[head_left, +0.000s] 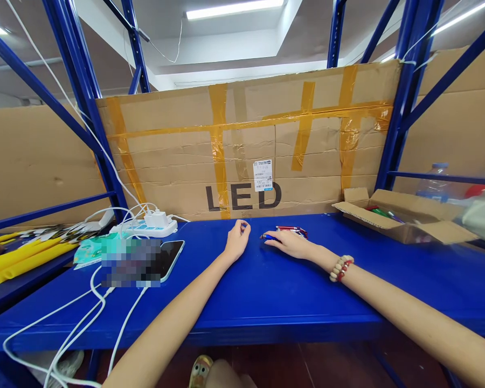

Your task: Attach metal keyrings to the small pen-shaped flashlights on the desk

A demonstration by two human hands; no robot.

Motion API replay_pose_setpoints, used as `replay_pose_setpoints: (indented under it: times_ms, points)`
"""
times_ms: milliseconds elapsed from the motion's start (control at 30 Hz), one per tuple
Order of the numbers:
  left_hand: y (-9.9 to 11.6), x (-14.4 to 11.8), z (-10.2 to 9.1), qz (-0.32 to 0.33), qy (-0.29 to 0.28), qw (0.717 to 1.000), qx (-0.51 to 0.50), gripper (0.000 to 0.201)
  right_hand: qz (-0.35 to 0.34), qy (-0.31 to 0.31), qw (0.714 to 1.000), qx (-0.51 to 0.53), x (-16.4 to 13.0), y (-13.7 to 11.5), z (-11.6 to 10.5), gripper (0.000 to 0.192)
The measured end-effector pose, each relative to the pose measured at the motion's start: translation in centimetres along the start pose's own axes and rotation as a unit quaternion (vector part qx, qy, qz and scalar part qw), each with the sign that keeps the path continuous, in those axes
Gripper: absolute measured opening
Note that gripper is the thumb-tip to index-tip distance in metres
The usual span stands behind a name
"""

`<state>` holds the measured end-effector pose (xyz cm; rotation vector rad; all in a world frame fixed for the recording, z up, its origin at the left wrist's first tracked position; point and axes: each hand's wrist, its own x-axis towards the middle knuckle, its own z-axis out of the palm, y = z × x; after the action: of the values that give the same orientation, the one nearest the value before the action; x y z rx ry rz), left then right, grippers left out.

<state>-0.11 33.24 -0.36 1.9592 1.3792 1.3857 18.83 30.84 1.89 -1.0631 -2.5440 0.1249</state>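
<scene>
My right hand is low over the blue tabletop, its fingers closed around a blue pen whose dark tip points left. Just behind those fingers lie several red pens, partly covered by the hand. My left hand rests on the tabletop to the left of the pen, fingers curled in and thumb close to them. Nothing shows in it, though its palm is mostly turned out of sight. A beaded bracelet circles my right wrist.
At the right stands an open cardboard box with coloured items inside. On the left are a phone, a white power strip and loose white cables. A cardboard panel marked LED closes the back, between blue posts.
</scene>
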Motion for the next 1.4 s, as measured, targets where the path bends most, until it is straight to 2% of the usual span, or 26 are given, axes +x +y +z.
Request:
replay_pose_setpoints:
  times_ms: [100, 233, 333, 733, 1167, 1400]
  points:
    - [-0.2, 0.2, -0.1, 0.007, 0.004, 1.0, -0.004, 0.013, -0.014, -0.004, 1.0, 0.025, 0.0, 0.1, 0.1, 0.045]
    - [-0.5, 0.6, -0.5, -0.052, 0.022, 0.997, -0.052, 0.015, -0.022, -0.003, 0.999, 0.041, -0.1, 0.4, 0.5, 0.05]
    - [-0.8, 0.8, -0.7, -0.069, 0.025, 0.993, -0.09, 0.018, -0.014, 0.004, 0.999, 0.042, 0.0, 0.7, 0.6, 0.048]
    - [-0.7, 0.6, -0.6, -0.064, -0.003, 0.993, -0.095, 0.018, -0.024, 0.028, 0.999, 0.037, 0.1, 0.4, 0.4, 0.045]
    - [-0.8, 0.7, -0.5, -0.061, -0.008, 0.994, -0.091, 0.018, -0.03, 0.058, 0.995, 0.081, 0.4, 1.1, 0.8, 0.04]
    - [-0.8, 0.6, -0.5, -0.065, -0.009, 0.993, -0.094, 0.017, -0.013, 0.074, 0.995, 0.066, 0.4, 1.2, 0.7, 0.038]
